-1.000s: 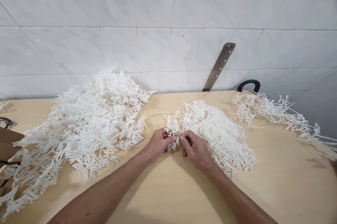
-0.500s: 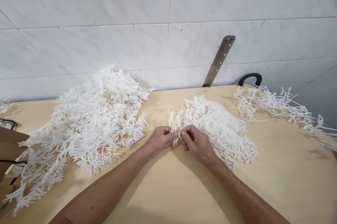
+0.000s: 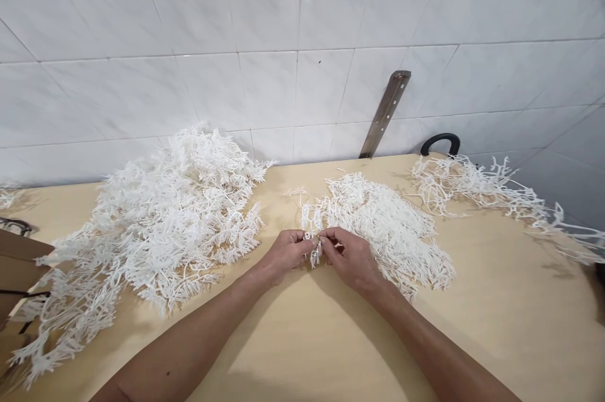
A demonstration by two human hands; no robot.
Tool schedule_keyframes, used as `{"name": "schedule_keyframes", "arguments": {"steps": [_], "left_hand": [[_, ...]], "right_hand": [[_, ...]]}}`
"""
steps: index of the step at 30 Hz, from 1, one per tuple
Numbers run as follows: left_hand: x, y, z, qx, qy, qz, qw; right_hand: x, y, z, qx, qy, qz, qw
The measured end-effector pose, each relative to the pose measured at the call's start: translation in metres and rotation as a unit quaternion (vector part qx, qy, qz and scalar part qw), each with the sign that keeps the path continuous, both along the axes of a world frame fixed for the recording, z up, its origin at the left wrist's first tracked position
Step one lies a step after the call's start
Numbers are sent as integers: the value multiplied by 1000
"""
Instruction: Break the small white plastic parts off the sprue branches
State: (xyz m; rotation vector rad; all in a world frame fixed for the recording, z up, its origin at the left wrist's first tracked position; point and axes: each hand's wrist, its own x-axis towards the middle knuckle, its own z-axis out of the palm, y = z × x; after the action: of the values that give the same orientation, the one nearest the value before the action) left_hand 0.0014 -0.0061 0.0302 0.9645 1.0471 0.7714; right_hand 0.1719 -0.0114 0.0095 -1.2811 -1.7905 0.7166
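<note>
The white sprig (image 3: 316,256) is over the table (image 3: 302,345): our left hand (image 3: 286,252) pinches it, and our right hand (image 3: 350,258) pinches its other side. Just beside our right hand we see one white pile (image 3: 390,222), and at left a bigger heap (image 3: 170,219); farther, a metal strip (image 3: 385,115) slants against the tiled wall (image 3: 203,93).

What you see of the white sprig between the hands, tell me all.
The white sprig is small, thin and branched, and looks like plastic. The left hand pinches it, with fine forked tips hanging below the grip. The right hand is at its right side; whether it grips the sprig too is unclear. In view, the sprig is just left of the middle white pile; its upper branches are hard to separate from what lies behind.
</note>
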Motion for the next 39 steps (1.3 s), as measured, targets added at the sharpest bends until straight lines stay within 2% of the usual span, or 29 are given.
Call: {"name": "schedule_keyframes", "arguments": {"steps": [3, 5, 7, 9, 12, 14, 18, 22, 25, 27, 29, 33, 39], "left_hand": [[0, 0, -2, 11, -13, -8, 1000], [0, 1, -1, 27, -7, -2, 1000], [0, 2, 0, 42, 8, 8, 999], [0, 1, 1, 54, 12, 10, 998], [0, -1, 0, 49, -16, 1, 999], [0, -2, -3, 48, -30, 1, 998], [-5, 1, -6, 72, -33, 7, 997], [-11, 6, -6, 49, -27, 9, 998], [-12, 8, -7, 33, -32, 15, 999], [-11, 8, -7, 27, -34, 17, 999], [-10, 7, -8, 25, -34, 16, 999], [-8, 5, -8, 39, -23, 7, 999], [-5, 2, -9, 77, 28, 7, 997]], "right_hand": [[-3, 0, -2, 81, -55, -9, 995], [-7, 0, -5, 97, -57, -26, 993], [-12, 0, -8, 54, -33, -45, 997], [-17, 0, -11, -31, 12, -59, 998], [-18, 3, -14, -134, 86, -92, 983], [-16, 4, -14, -158, 128, -99, 974], [-8, 4, -12, -157, 171, -69, 970], [5, 4, -9, -104, 137, -88, 981], [15, 7, -6, 24, 48, -133, 990], [18, 8, -3, 119, 4, -150, 982], [16, 7, -1, 154, -8, -133, 979], [5, -1, 2, 63, 9, -56, 996], [-4, -4, 3, -74, 80, -30, 994]]}}
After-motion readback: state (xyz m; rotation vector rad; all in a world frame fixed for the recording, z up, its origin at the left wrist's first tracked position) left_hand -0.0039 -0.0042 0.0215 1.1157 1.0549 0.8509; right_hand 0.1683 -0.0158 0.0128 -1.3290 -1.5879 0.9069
